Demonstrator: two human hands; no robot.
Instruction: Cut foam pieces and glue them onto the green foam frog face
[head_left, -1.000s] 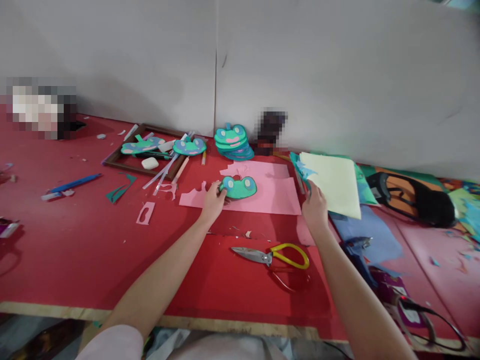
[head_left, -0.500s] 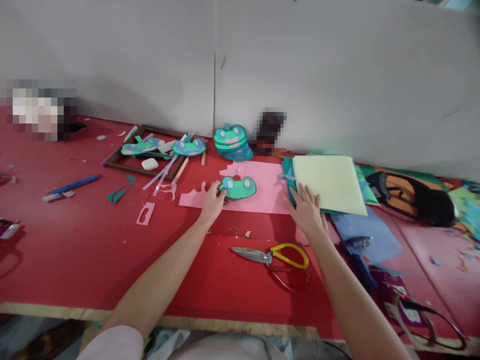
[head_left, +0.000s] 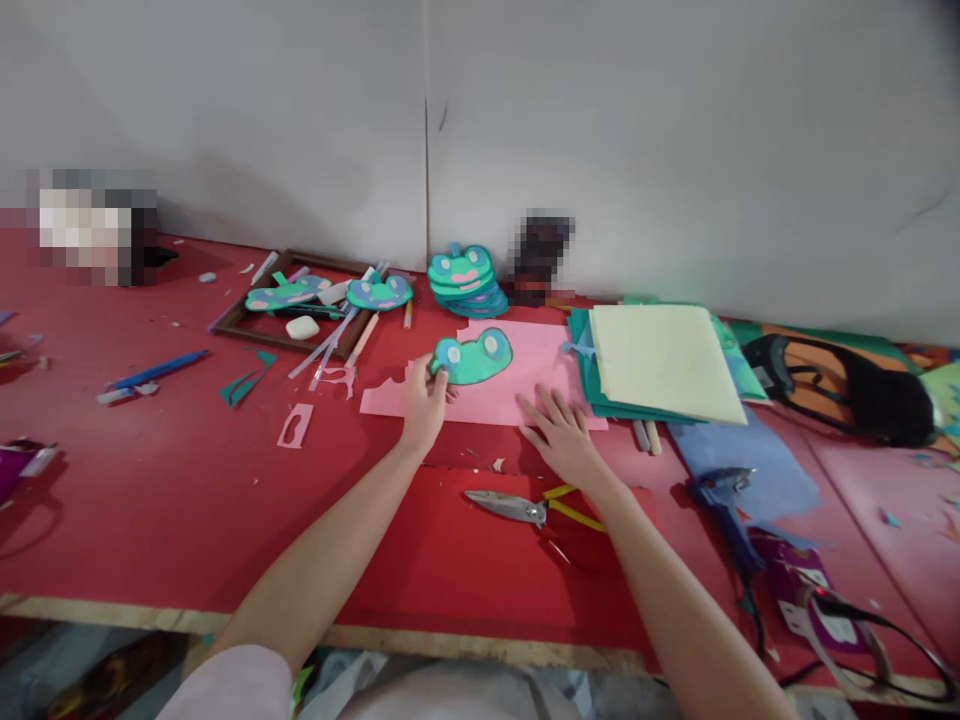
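Left hand (head_left: 422, 412) fingers pinched on the frog cutout's (head_left: 471, 358) left edge, lifting it off the pink sheet (head_left: 517, 395) | right hand (head_left: 561, 440) fingers spread flat, pressing that sheet to the desk (head_left: 187, 480) | we judge the cutout may crease from a one-edge pinch | scissors (head_left: 525, 505) lie under our right wrist, risking a nick.

I saw the scene under soft, even, rather dim light that seemed to fall from above; the grey wall (head_left: 675, 150) showed no glare, only faint mottled shading. Shadows on the red surface (head_left: 150, 500) were weak and diffuse, darkest just beneath the scissors (head_left: 517, 505). Straight lines bowed towards the frame edges, away from the scissors. Focus was moderate, with fine detail soft. Two patches by the wall were pixelated.
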